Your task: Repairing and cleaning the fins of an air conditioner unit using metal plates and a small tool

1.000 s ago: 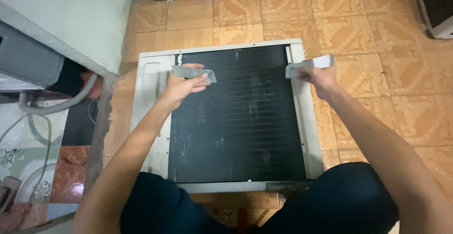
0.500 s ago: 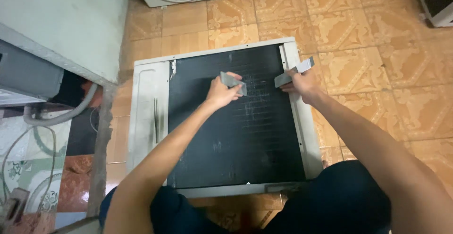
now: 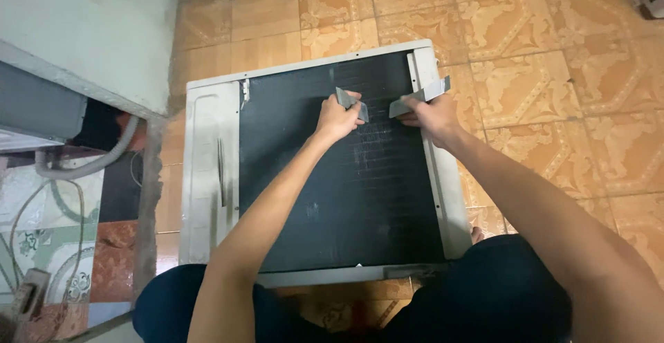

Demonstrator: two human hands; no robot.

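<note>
While the person is crouching over an air-conditioner unit (image 3: 207,177) lying flat on the tiled floor (image 3: 553,73), both hands are working near the far edge of its dark finned coil (image 3: 332,205). The left hand (image 3: 337,118) is gripping a small grey strip (image 3: 351,104), fingers closed around it, resting on the coil. The right hand (image 3: 429,116) is closing on a longer grey strip (image 3: 420,97) just beside the coil's right edge, over the white frame rail. The two strips are sitting near each other but apart. A grey hose (image 3: 90,163) is curving off the unit's left side.
</note>
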